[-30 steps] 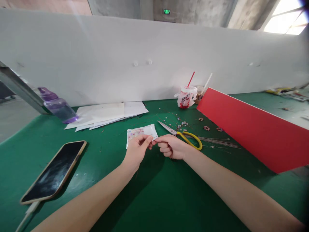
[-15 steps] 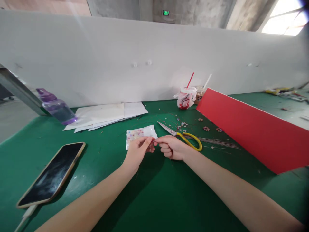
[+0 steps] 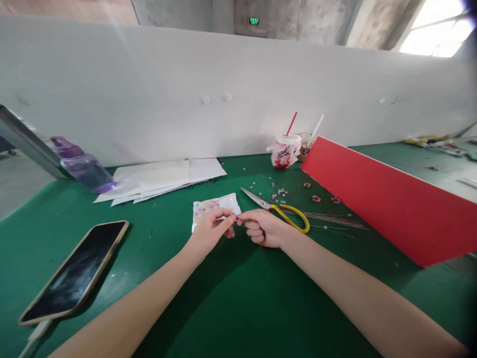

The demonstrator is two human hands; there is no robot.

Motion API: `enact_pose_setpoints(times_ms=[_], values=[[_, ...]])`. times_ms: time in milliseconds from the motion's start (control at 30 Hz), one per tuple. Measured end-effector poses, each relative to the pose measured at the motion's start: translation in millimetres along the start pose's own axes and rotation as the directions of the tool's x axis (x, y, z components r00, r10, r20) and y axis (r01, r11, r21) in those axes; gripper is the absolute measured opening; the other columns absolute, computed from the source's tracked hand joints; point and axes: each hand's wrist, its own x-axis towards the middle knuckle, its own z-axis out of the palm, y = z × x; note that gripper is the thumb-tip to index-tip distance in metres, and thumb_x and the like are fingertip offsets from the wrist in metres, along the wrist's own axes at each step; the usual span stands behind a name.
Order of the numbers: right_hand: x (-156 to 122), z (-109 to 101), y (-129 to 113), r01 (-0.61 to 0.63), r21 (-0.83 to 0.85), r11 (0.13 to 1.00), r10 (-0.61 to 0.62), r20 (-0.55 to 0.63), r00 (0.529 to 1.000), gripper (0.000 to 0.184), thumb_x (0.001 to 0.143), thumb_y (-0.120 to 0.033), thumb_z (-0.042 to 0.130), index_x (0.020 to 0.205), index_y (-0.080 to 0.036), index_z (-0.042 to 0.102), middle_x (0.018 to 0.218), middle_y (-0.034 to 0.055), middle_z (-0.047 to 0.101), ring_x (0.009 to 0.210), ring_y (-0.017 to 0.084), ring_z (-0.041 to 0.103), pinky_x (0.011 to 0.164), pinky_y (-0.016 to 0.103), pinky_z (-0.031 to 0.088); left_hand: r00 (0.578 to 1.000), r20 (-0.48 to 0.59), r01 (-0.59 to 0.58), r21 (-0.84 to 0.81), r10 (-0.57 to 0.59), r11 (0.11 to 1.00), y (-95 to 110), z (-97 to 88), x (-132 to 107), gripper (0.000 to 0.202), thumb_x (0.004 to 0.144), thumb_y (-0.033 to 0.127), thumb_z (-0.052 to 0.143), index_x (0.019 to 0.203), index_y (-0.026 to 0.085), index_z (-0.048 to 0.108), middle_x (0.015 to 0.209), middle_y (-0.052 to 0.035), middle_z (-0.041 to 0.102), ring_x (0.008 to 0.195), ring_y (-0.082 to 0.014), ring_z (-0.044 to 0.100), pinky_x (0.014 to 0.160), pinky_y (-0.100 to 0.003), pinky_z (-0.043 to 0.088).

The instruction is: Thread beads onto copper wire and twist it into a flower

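My left hand (image 3: 208, 231) and my right hand (image 3: 264, 228) meet fingertip to fingertip just above the green table (image 3: 242, 298). Both pinch at the same spot; whatever sits between the fingertips is too small to make out. Right behind my left hand lies a small clear bag of coloured beads (image 3: 214, 205). Yellow-handled scissors (image 3: 257, 199) lie shut just behind my right hand. Thin wires (image 3: 335, 219) stretch to the right of them, and loose beads (image 3: 281, 191) are scattered beyond.
A phone (image 3: 74, 271) on a cable lies at the left. A purple bottle (image 3: 84, 166) and white sheets (image 3: 160, 176) lie further back. Two drink cups (image 3: 283, 151) stand by the white partition (image 3: 223, 89). A red board (image 3: 383, 199) slants across the right.
Both hands stay pinched together by the bead bag, with the fingertips shifted slightly. The camera has tipped a little; nothing on the table has moved.
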Motion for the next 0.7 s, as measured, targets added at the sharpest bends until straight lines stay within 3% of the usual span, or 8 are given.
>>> enact_pose_setpoints(times_ms=[300, 567, 700], values=[[1.4, 4.1, 2.2, 0.037, -0.021, 0.999, -0.038, -0.021, 0.999, 0.013, 0.075, -0.030, 0.053, 0.074, -0.017, 0.050, 0.040, -0.0130, 0.016, 0.034, 0.003, 0.009, 0.032, 0.017, 0.005, 0.991, -0.124, 0.028, -0.150, -0.047, 0.988, -4.6, 7.8, -2.9, 0.015, 0.073, 0.030, 0.055, 0.074, 0.015, 0.059, 0.068, -0.0005, 0.058, 0.055, -0.0084, 0.050, 0.054, -0.022, 0.040], [6.2, 10.4, 10.9, 0.254, -0.118, 0.960, -0.262, -0.068, 0.963, 0.020, 0.075, -0.037, 0.054, 0.073, -0.017, 0.050, 0.042, -0.0119, 0.021, 0.035, 0.002, 0.012, 0.034, 0.017, 0.008, 0.981, -0.172, 0.029, -0.312, -0.087, 0.950, -6.3, 12.0, -5.5, 0.015, 0.075, 0.028, 0.055, 0.072, 0.014, 0.058, 0.068, 0.0011, 0.054, 0.054, -0.0051, 0.044, 0.053, -0.019, 0.037], [5.9, 13.3, 12.3, 0.273, -0.191, 0.943, -0.293, -0.091, 0.952, 0.022, 0.074, -0.038, 0.054, 0.071, -0.016, 0.051, 0.044, -0.0108, 0.025, 0.035, 0.002, 0.016, 0.033, 0.016, 0.011, 0.976, -0.189, 0.044, -0.318, -0.109, 0.947, -6.1, 10.7, -5.5, 0.016, 0.074, 0.030, 0.056, 0.071, 0.015, 0.056, 0.058, 0.0042, 0.050, 0.045, -0.0038, 0.038, 0.043, -0.017, 0.029]])
